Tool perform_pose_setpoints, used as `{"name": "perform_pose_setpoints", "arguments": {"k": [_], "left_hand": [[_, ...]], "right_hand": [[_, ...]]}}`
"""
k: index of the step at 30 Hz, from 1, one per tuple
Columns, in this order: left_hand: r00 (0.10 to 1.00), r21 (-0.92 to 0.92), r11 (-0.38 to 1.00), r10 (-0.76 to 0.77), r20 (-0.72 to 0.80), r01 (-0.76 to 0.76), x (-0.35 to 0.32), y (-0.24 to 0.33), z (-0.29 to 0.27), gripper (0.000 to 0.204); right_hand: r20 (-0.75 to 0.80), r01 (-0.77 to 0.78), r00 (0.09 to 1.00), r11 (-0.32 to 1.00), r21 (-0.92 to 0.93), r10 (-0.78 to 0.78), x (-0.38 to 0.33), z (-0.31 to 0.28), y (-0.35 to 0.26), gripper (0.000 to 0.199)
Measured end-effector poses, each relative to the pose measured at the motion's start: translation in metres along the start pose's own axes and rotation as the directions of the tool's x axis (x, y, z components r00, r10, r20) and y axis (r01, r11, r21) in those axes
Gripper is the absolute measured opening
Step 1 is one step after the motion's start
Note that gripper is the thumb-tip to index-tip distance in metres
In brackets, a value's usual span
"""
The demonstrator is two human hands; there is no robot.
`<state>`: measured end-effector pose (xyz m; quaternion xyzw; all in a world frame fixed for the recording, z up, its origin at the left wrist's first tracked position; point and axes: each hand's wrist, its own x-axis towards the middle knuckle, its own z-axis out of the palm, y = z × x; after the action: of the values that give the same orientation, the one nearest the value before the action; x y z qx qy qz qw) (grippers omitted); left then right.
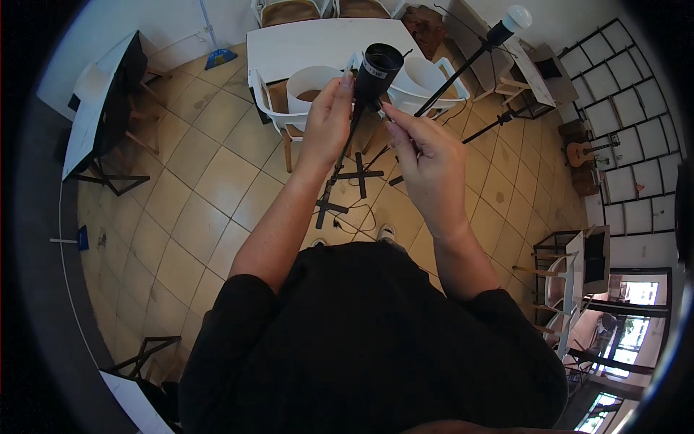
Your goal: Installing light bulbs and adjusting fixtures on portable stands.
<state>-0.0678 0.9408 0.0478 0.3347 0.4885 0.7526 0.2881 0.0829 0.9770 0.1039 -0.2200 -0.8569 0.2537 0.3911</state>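
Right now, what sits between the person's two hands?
In the head view, a black lamp socket on a thin black stand pole rises between the left hand and right hand; both hands' fingertips touch it.

Both hands were up at the black lamp socket on its stand pole, left hand touching the socket, right hand just beside the pole. The narrow gap between them was taken by the pole. Behind stood white chairs and a white counter. To the right, a second stand with a bulb slanted across. Tiled floor on the left lay open.
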Motion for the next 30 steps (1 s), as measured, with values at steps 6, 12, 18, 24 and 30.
{"name": "perform_pose_setpoints", "arguments": {"k": [6,12,18,24,30], "left_hand": [[0.992,0.048,0.998,0.037,0.123,-0.043,0.000,-0.004,0.000,0.056],[0.986,0.121,0.992,-0.044,0.160,0.025,0.004,-0.013,-0.001,0.062],[0.986,0.211,0.976,-0.079,0.144,0.048,0.000,-0.011,-0.001,0.063],[0.984,0.249,0.965,-0.116,0.136,0.079,-0.002,-0.011,0.005,0.063],[0.991,0.219,0.973,-0.099,0.087,0.078,-0.001,-0.012,0.008,0.062]], "right_hand": [[-0.027,0.016,0.999,0.999,-0.042,-0.017,0.000,-0.001,-0.008,0.022],[0.076,-0.035,0.996,0.985,-0.167,0.048,0.006,-0.009,-0.016,0.013],[0.142,-0.058,0.986,0.978,-0.202,0.088,0.013,-0.017,-0.023,0.011],[0.184,0.018,0.983,0.970,-0.243,0.027,0.014,-0.018,-0.023,0.008],[0.178,0.075,0.984,0.932,-0.355,-0.012,-0.003,-0.005,-0.018,0.015]]}}
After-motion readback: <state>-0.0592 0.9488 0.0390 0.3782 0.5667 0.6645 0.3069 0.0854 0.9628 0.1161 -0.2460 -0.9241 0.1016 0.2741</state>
